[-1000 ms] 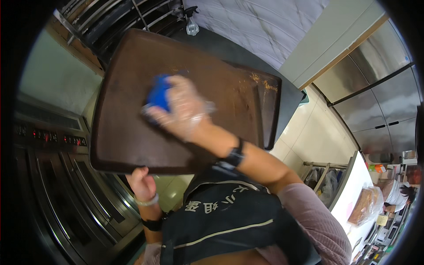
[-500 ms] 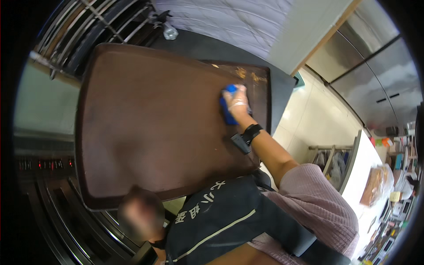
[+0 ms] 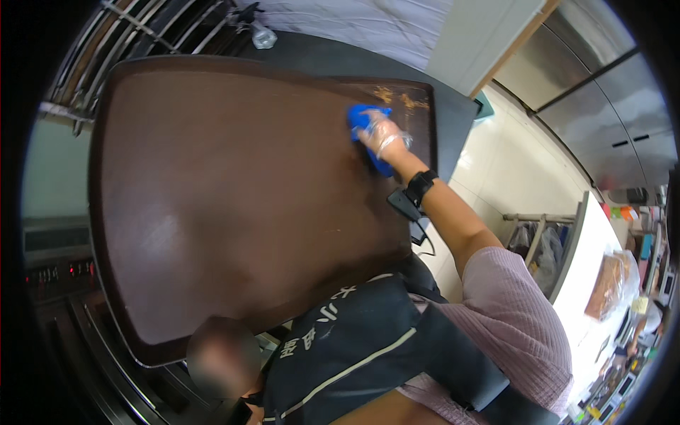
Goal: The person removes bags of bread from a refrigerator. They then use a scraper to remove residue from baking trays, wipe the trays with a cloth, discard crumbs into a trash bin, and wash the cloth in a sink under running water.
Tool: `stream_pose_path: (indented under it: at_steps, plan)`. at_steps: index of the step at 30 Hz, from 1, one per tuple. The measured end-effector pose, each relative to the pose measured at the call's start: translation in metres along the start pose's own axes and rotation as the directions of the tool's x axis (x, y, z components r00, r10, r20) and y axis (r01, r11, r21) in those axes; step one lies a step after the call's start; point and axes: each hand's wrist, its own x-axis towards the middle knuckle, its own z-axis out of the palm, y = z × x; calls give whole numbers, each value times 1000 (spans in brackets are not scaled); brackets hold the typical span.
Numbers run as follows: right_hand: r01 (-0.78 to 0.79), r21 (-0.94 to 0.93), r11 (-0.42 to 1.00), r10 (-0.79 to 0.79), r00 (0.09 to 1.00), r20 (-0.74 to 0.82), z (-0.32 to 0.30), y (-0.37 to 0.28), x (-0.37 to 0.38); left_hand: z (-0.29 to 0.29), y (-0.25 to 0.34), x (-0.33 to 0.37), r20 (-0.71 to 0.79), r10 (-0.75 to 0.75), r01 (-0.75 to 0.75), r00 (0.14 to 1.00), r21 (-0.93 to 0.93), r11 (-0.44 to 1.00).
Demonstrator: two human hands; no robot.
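Observation:
A large brown baking tray (image 3: 234,163) fills the middle of the view, tilted over a second brown tray (image 3: 423,131) that has yellow-brown crumbs at its far corner. My right hand (image 3: 384,134), in a clear plastic glove, presses a blue cloth (image 3: 360,117) on the right part of the upper tray. Its fingers are closed on the cloth. At the near left edge of this tray is my left hand (image 3: 223,358); a blurred patch covers it, so its fingers cannot be made out.
Both trays are at a dark grey counter (image 3: 312,53). A metal rack (image 3: 152,25) stands at the far left, and dark oven-like equipment (image 3: 78,312) lies at the near left. To the right are a tiled floor (image 3: 489,156), steel cabinets (image 3: 602,106) and a white table (image 3: 577,248) with bagged bread (image 3: 608,287).
My right hand and the blue cloth have moved slightly away from me over the tray. The upper tray has shifted left, and its near left corner sits lower in view.

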Motion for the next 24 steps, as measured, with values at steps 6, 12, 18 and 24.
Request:
stream_pose_path:
  at_steps: [6, 12, 18, 24]
  plan:
    - [137, 373, 918, -134, 990, -34, -49, -210, 2, -8, -1, -2, 41, 19, -19, 999, -12, 1000]
    - [867, 164, 471, -739, 489, -464, -1, -314, 47, 26, 10, 9, 159, -24, 28, 987, -26, 999]
    - [502, 52, 863, -422, 775, -470, 10, -198, 88, 26, 24, -6, 195, 182, -223, 964, 216, 950]
    - [-56, 131, 990, 96, 939, -329, 22, -52, -9, 17, 21, -7, 237, 214, -319, 948, 651, 689]
